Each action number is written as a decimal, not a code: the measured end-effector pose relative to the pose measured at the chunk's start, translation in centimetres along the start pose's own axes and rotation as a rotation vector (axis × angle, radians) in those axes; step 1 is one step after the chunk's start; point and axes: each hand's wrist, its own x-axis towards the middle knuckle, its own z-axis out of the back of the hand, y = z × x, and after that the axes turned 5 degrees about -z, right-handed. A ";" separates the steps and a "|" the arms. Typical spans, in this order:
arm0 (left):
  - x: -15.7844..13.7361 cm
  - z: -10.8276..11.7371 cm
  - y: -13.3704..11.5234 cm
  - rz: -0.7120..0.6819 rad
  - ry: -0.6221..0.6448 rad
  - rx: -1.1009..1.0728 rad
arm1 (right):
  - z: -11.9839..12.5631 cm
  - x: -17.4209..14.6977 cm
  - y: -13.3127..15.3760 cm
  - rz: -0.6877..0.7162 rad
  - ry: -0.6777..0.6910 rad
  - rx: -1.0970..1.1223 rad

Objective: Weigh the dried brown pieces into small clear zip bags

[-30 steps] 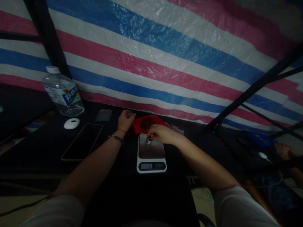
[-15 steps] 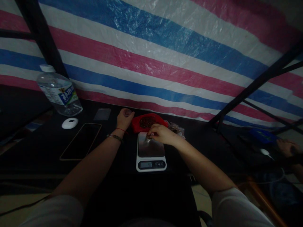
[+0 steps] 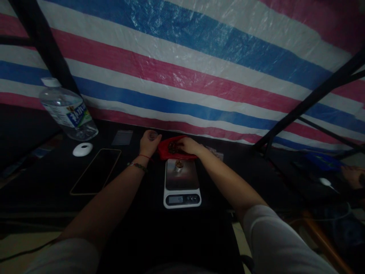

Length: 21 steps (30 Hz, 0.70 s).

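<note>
At the back of the black table, my left hand (image 3: 149, 142) is closed around a small clear round piece (image 3: 153, 135), perhaps a cup or lid. My right hand (image 3: 186, 146) reaches into a red bag (image 3: 165, 152) that holds small dark brown pieces (image 3: 172, 147). Its fingers are bent together among them, with the tips hidden. In front of the bag lies a white kitchen scale (image 3: 168, 201) with a metal plate and a lit display whose digits are too blurred to read. A small silvery cup (image 3: 179, 167) heaped with brown pieces stands on the plate.
On the left are a large clear bottle (image 3: 68, 112), a white oval device (image 3: 82, 149), a phone (image 3: 96, 171) and a clear zip bag (image 3: 122, 137). Crumpled clear packaging (image 3: 215, 153) lies behind my right forearm. At far right is another person's hand (image 3: 352, 177).
My right hand has moved from the small cup on the scale back into the red bag, leaving the cup uncovered. My left hand stays in place. The view has shifted slightly.
</note>
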 end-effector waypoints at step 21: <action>-1.0 0.4 -1.4 -0.045 0.204 0.068 | -0.9 1.2 0.7 0.031 -0.064 -0.043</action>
